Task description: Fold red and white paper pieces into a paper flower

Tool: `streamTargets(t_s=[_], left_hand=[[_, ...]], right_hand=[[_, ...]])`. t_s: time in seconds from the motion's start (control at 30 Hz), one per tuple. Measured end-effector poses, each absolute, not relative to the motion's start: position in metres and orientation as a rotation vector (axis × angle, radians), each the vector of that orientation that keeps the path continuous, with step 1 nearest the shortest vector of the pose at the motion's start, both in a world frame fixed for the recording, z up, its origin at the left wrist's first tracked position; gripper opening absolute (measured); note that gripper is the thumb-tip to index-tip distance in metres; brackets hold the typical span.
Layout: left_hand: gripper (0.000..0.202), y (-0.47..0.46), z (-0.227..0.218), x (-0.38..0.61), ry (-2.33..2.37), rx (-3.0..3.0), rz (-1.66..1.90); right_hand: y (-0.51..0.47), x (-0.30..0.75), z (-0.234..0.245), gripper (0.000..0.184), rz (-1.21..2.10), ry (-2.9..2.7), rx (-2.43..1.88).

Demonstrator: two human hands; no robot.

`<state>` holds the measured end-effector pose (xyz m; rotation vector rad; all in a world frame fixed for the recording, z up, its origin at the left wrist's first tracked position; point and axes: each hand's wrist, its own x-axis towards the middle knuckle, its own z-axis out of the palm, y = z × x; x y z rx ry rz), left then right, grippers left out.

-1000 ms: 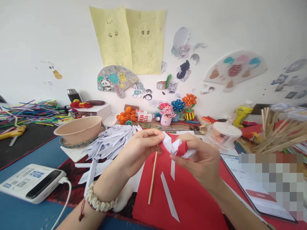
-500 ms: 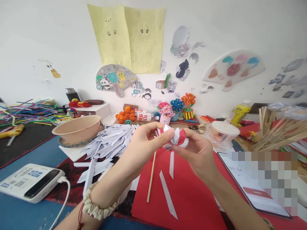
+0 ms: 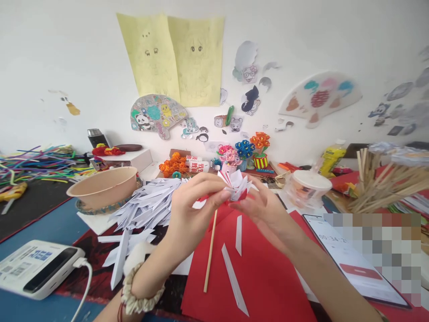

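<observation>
Closest to the camera, a phone (image 3: 45, 270) sat on a white box at the bottom left with a white cable (image 3: 83, 286) plugged in. The person's left wrist had a shell bracelet (image 3: 140, 297) on it. A sheet of red paper (image 3: 264, 277) lay flat on the table right in front, with a thin wooden stick (image 3: 209, 252) lying on its left edge and two loose white paper strips (image 3: 233, 279) on top.

A bit higher up, both hands met over the red sheet. The left hand (image 3: 194, 208) had its fingers pinched tight on a folded paper flower (image 3: 236, 188), white petals with red underneath, and the right hand (image 3: 264, 208) was closed on the same flower from the other side and below. So the flower was held up in the air between both hands, just above the red sheet, not touching the table.

Left of the hands was a big heap of white folded strips (image 3: 147, 208), and behind that a tan bowl (image 3: 102, 188). On the right, another phone (image 3: 355, 261) lay flat showing a timer, near a lidded plastic cup (image 3: 308, 185) and a bundle of wooden sticks (image 3: 385, 183).

Farther back, little pots of paper flowers (image 3: 248, 154) stood by the wall, coloured pipe cleaners (image 3: 36, 158) were piled at far left, and two yellow drawings (image 3: 174, 56) hung on the wall.
</observation>
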<state>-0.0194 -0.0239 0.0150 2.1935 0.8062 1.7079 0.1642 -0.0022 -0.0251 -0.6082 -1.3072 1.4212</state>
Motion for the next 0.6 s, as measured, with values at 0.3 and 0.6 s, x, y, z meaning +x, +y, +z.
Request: streamTargets(t_s=[0.3, 0.6], left_hand=[[0.013, -0.029, 0.002, -0.027, 0.849, 2.557, 1.748], [0.011, -0.030, 0.001, -0.027, 0.846, 2.301, 1.719]], right_hand=[[-0.007, 0.167, -0.017, 0.041, 1.473, -1.519, -0.445], [-0.004, 0.169, -0.021, 0.046, 1.410, -1.653, -0.385]])
